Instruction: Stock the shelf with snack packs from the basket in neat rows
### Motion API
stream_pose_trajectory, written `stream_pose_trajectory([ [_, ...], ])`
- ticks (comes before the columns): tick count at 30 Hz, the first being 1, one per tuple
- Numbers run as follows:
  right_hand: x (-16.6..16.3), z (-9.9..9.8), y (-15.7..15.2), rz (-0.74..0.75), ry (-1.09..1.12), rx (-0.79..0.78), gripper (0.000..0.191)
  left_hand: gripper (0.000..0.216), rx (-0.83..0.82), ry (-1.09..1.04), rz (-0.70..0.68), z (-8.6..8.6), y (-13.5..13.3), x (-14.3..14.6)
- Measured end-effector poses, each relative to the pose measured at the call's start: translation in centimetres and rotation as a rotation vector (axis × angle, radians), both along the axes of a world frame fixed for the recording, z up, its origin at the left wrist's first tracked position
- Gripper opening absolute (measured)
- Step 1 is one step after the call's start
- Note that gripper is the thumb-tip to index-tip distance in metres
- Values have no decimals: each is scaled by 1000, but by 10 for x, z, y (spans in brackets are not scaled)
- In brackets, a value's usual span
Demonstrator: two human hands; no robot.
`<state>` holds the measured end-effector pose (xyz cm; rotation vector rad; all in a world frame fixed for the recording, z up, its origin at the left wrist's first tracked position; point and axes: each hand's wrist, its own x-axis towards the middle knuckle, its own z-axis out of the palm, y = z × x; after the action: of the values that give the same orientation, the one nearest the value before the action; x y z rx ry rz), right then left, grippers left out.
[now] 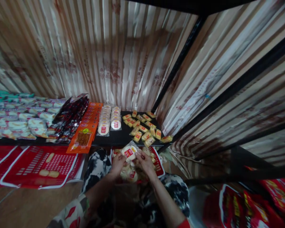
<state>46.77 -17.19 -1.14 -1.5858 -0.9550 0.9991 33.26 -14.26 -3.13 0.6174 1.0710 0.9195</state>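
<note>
A round white packet point(129, 152) with a red label sits just below the shelf's point(118, 138) front edge. The left hand point(117, 163) and right hand point(146, 162) pinch its sides, fingers closed on the wrapper. On the shelf lie similar rows point(109, 122) and yellow packs point(143, 128). Below the shelf, leftward, lies a red basket point(38, 164).

Stock count at the black shelf point(118, 138)
Two rows of round white packs point(104, 122) are lying there, some seventeen yellow packets point(146, 136) are sitting loose beside them, and one single white pack point(129, 152) is being held.
</note>
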Motion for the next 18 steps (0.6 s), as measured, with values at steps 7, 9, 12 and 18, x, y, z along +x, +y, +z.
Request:
stream_pose_trajectory([
  [7, -33, -4, 21, 7, 113, 6, 37, 25, 14, -60, 76, -3, 15, -7],
  [9, -36, -6, 32, 3, 53, 33, 33, 21, 12, -8, 59, -3, 21, -10],
  [12, -35, -5, 56, 29, -50, 83, 29, 10, -13, 54, 31, -4, 28, -16],
  [18, -36, -2, 111, 75, -356, 51, 29, 21, 493, 634, -55, 8, 41, -34],
])
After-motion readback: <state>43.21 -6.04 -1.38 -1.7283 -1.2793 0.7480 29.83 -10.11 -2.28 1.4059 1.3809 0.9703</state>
